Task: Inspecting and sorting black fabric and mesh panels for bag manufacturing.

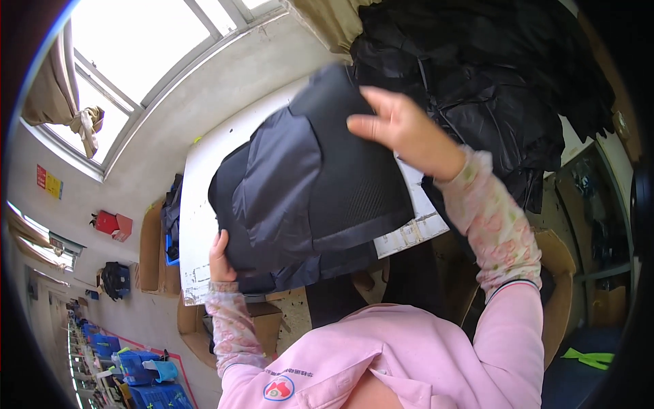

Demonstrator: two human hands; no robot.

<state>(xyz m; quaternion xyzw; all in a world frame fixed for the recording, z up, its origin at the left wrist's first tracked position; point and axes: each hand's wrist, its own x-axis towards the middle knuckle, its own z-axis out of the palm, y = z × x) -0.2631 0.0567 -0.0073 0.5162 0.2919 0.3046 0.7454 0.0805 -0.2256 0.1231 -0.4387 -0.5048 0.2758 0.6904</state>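
Item: dark fabric panel (306, 184), backpack-shaped, navy woven cloth on its left part and black mesh padding on its right. Position: held up over a white board (197, 204), covering most of the board's middle and right side. Long axis: runs diagonally, from the lower left by the board's bottom edge to the upper right near the board's top corner; the narrower rounded end points upper right.

Left hand (219, 258): at the panel's lower left corner, close to the board's left edge, fingers curled together round the panel's edge, thumb side showing. Floral sleeve cover (231, 327) on the forearm.

Right hand (398, 123): at the panel's upper right corner, thumb pressed on the mesh face, the other fingers behind the panel; their spread cannot be told.

Surroundings: heap of black fabric pieces (490, 88) just beyond the board's right edge; cardboard boxes (153, 252) past its left edge; pink garment (409, 354) on the person, below the board's lower edge; window (136, 41) at upper left.
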